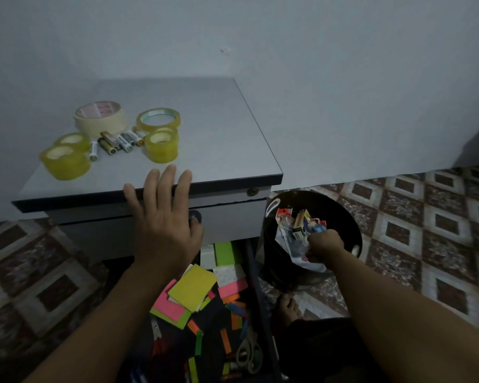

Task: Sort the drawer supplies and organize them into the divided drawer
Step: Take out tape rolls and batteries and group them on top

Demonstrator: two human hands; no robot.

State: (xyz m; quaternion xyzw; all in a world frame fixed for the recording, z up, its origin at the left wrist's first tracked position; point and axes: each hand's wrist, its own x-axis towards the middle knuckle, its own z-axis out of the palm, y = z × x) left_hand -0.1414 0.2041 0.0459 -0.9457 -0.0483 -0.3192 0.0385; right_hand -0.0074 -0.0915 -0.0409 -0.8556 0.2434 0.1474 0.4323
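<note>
My left hand (pixel 161 217) rests flat on the front edge of the grey cabinet top (pixel 221 139), fingers straight. My right hand (pixel 325 246) is inside the black bin (pixel 351 217) with fingers curled around something small; what it grips is hidden. Below me the open drawer (pixel 256 299) holds sticky note pads (pixel 192 290), loose coloured strips and scissors (pixel 250 353). On the cabinet top sit several tape rolls (pixel 65 161) and a cluster of batteries (pixel 116 142).
The bin stands on the patterned tile floor (pixel 426 230) right of the cabinet and holds small boxes and wrappers (pixel 299 222). A drawer knob (pixel 195 216) shows beside my left hand. My bare foot (pixel 288 310) is beside the drawer. A plain wall is behind.
</note>
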